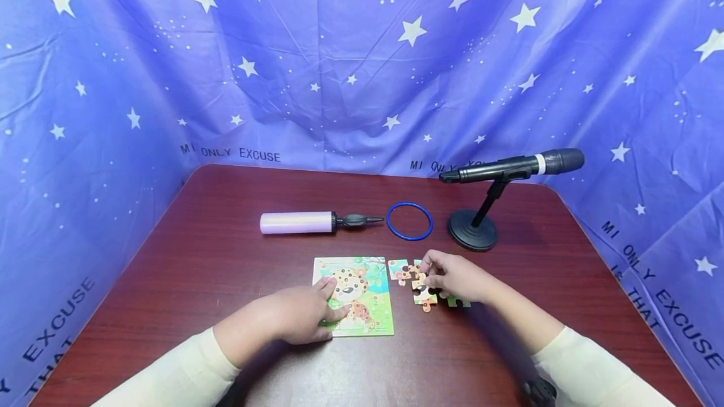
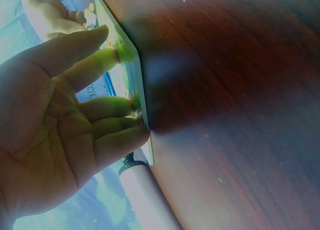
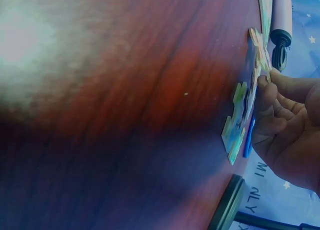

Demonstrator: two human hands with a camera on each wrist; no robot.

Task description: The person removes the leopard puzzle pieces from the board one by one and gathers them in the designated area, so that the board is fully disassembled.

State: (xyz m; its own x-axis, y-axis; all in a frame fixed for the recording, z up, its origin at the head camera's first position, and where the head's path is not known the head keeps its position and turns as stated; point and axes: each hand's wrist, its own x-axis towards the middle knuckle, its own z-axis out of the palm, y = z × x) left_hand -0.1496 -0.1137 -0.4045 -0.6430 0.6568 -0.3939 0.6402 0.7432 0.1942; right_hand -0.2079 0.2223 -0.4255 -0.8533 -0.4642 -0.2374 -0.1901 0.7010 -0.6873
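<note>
A puzzle board (image 1: 378, 297) printed with a spotted cartoon cub lies flat on the table. My left hand (image 1: 300, 311) rests on its left part, the fingers fairly straight and the fingertips pressing the surface, as the left wrist view also shows. To the right of the board lie several loose jigsaw pieces (image 1: 425, 297), some partly hidden under my right hand (image 1: 460, 276). That hand pinches a jigsaw piece (image 3: 263, 57) between thumb and curled index finger, low over the others; its outline merges with the pieces behind it.
Behind the board lies a pink hand pump (image 1: 296, 222) with a black nozzle, pointing at a blue ring (image 1: 410, 238). A microphone (image 1: 509, 167) on a black round-based stand (image 1: 472, 231) stands at the back right. A starry blue curtain (image 1: 339, 49) surrounds the dark red table (image 1: 215, 231).
</note>
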